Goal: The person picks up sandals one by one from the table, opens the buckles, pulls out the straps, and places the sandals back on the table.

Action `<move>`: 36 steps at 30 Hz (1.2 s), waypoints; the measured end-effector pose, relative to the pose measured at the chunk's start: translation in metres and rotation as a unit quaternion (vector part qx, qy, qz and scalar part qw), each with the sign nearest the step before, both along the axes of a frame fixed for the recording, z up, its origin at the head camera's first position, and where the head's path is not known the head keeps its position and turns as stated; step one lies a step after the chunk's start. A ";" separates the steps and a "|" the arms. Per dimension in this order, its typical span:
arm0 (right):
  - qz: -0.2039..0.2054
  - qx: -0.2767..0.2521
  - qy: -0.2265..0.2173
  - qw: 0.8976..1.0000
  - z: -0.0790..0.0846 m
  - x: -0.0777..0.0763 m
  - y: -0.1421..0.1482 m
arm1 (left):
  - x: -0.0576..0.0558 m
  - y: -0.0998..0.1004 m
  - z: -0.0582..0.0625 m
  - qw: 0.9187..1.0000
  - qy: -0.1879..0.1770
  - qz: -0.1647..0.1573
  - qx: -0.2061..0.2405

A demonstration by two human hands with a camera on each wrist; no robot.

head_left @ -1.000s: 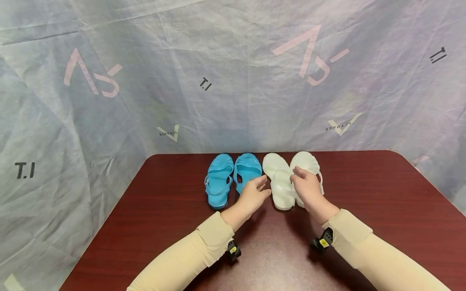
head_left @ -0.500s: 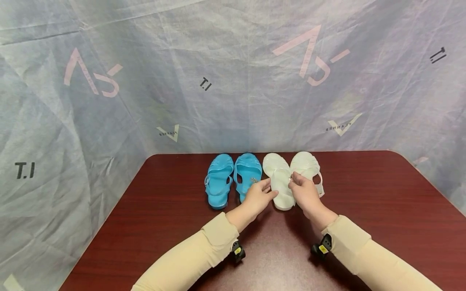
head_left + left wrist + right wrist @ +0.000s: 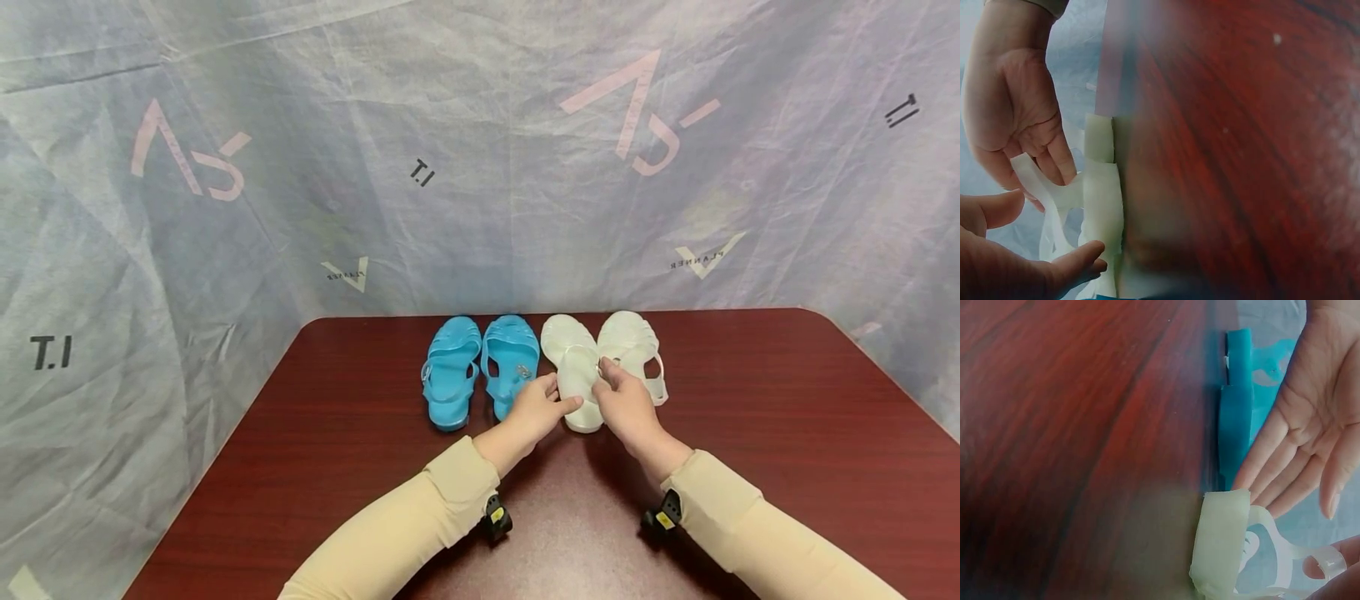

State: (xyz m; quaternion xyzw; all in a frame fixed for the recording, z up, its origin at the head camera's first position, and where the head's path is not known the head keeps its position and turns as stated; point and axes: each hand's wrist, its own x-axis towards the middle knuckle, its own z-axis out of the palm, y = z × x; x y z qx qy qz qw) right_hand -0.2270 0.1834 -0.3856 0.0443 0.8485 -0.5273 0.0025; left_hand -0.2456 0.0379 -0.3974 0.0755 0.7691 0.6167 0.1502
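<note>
Two white sandals stand side by side near the table's far edge, toes away from me. At the left white sandal (image 3: pixel 579 377), my right hand (image 3: pixel 632 406) pinches its ankle strap (image 3: pixel 1330 561) between thumb and finger. My left hand (image 3: pixel 531 412) is on that sandal's other side, fingers straight and thumb spread; its fingertips look to be against the heel. The strap (image 3: pixel 1035 178) rises off the sole in the left wrist view. Partly behind my right hand is the right white sandal (image 3: pixel 626 335).
Left of the white pair lie two blue sandals, the outer blue sandal (image 3: pixel 452 375) and the inner blue sandal (image 3: pixel 512 343), its heel partly behind my left hand. A dark red wooden table (image 3: pixel 315 467) carries everything. A grey printed cloth (image 3: pixel 465 225) hangs behind.
My left hand has moved right, up to the left white sandal. My right hand has lowered slightly, closing its fingers on the strap. The sandals keep their places.
</note>
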 end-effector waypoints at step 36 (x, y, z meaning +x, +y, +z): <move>-0.010 -0.075 -0.051 0.996 -0.004 0.018 -0.009 | 0.006 0.001 -0.013 0.999 -0.019 0.026 0.019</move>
